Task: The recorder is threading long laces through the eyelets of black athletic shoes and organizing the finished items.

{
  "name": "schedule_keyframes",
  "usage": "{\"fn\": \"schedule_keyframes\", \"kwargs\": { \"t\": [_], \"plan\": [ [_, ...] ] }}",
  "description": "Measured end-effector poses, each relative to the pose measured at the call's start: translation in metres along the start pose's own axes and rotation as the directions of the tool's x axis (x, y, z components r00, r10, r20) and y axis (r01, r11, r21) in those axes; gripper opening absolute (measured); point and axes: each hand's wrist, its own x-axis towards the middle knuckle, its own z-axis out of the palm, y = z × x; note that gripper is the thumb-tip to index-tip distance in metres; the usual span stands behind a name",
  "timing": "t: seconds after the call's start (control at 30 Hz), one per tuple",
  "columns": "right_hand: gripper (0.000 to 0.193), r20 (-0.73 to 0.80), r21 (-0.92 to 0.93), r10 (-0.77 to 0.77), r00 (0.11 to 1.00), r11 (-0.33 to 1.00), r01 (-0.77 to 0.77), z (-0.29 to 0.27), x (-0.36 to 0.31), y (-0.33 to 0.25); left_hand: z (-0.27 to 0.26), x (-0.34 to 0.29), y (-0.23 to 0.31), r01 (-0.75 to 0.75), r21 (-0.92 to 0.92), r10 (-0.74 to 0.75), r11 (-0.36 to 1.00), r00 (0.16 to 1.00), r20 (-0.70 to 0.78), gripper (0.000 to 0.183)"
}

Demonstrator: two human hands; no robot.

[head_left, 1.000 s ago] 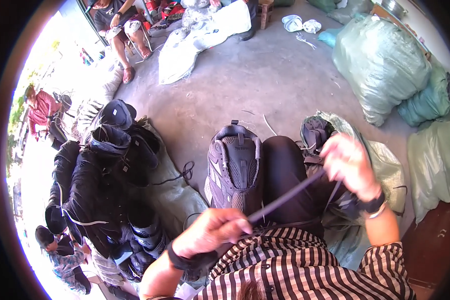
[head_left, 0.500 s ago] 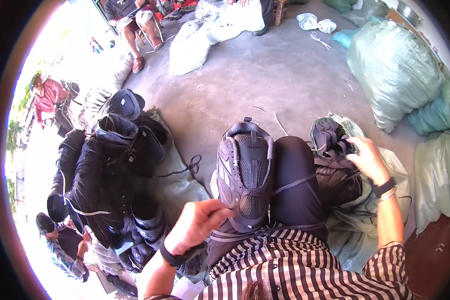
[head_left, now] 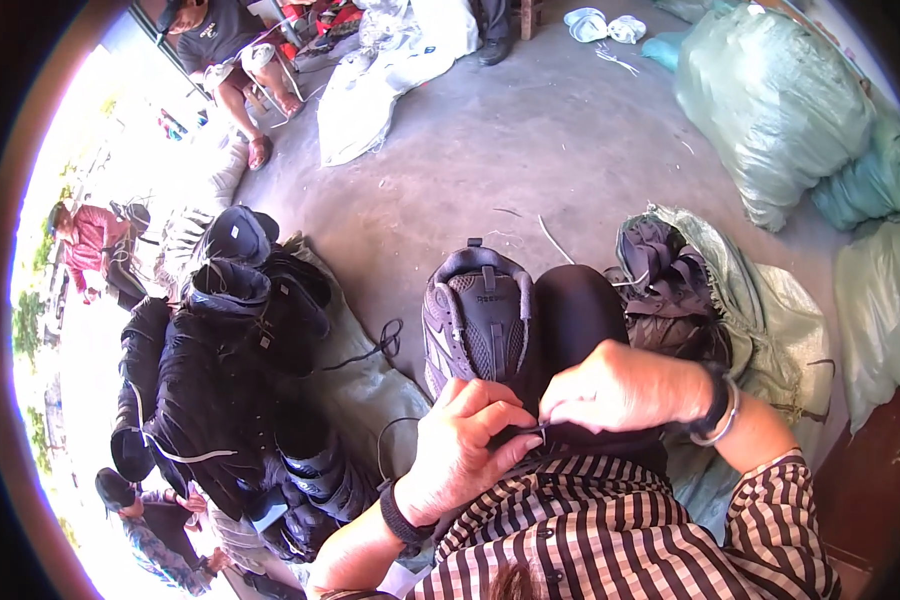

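Note:
A dark grey and purple sneaker [head_left: 478, 325] rests on my left thigh, its padded collar away from me and its toe towards me. Just over the toe, my left hand [head_left: 470, 440] pinches a thin dark shoelace [head_left: 532, 431]. My right hand [head_left: 618, 395] meets it over my lap, thumb and fingers pressed together on the same lace. Between the fingertips a small pale tip shows. The toe of the sneaker is hidden behind my hands. Right of my knee, an open woven sack [head_left: 760, 310] holds more dark shoe pieces [head_left: 660, 270].
A pile of black shoes [head_left: 210, 380] stands at my left on pale sacking. Large stuffed pale green sacks [head_left: 770, 110] line the right. White sheeting [head_left: 390, 75] lies on the grey floor [head_left: 440, 170] at the far side. Other people sit at the far left and left edge.
My right hand has left the dark shoe pieces in the sack and come left to my lap. My left hand has moved slightly right and down, and both now hold the lace together.

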Motion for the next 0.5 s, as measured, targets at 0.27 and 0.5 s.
{"fn": "schedule_keyframes", "kwargs": {
  "t": [0.27,0.5],
  "plan": [
    [0.014,-0.344,-0.084,-0.099,0.934,0.994,0.074,-0.010,0.053,0.042,0.033,-0.014,-0.011,-0.162,0.166,0.156,0.973,0.987,0.048,0.021],
    [0.012,-0.532,0.106,0.026,0.846,0.994,0.036,0.017,0.050,0.054,0.024,-0.012,-0.019,-0.027,-0.006,0.027,1.000,1.000,0.004,0.018]
  ]
}}
